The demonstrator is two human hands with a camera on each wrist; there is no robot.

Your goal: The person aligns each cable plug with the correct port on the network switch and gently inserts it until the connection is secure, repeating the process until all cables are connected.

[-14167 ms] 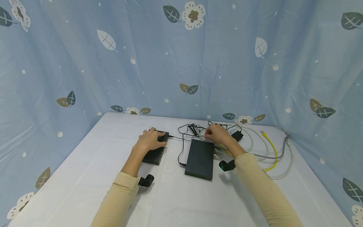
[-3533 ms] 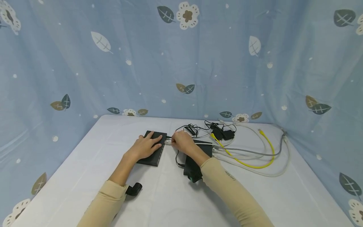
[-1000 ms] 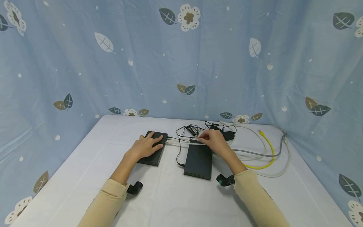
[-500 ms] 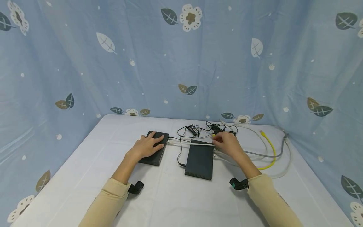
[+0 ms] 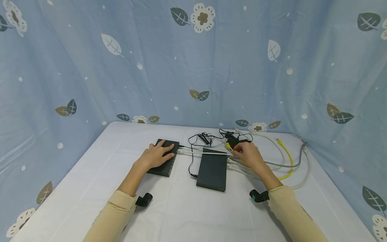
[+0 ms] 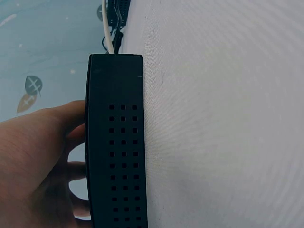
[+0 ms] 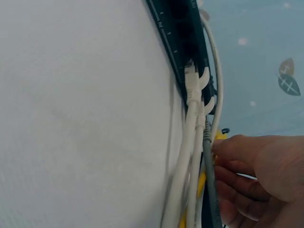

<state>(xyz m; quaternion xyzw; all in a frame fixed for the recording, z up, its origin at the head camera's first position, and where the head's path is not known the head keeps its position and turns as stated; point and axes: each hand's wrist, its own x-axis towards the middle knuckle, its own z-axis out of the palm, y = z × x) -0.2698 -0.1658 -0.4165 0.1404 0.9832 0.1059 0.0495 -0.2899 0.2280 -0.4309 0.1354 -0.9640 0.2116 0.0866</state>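
Note:
My left hand (image 5: 153,157) rests on top of a black network box (image 5: 163,168), its fingers spread; a perforated side of this box (image 6: 124,156) shows in the left wrist view. A white network cable (image 5: 191,153) runs from its right side across the far end of a second black box (image 5: 212,174). Right of that box, my right hand (image 5: 248,155) pinches a yellow network cable close behind its yellow plug (image 5: 228,146). The right wrist view shows this hand (image 7: 256,175) beside the cables, its fingertips partly hidden; white plugs (image 7: 193,85) sit in the second box's ports.
Black power cords (image 5: 205,138) and dark adapters (image 5: 232,140) lie tangled behind the second box. Grey cable (image 5: 279,164) and the yellow cable's other end (image 5: 280,142) loop to the right. A blue patterned curtain (image 5: 151,67) hangs behind the white-covered table (image 5: 169,215).
The white cable was not at the left box at first; later my right hand was at that box's port side. It has since moved right to the yellow plug. My left hand stays on the box.

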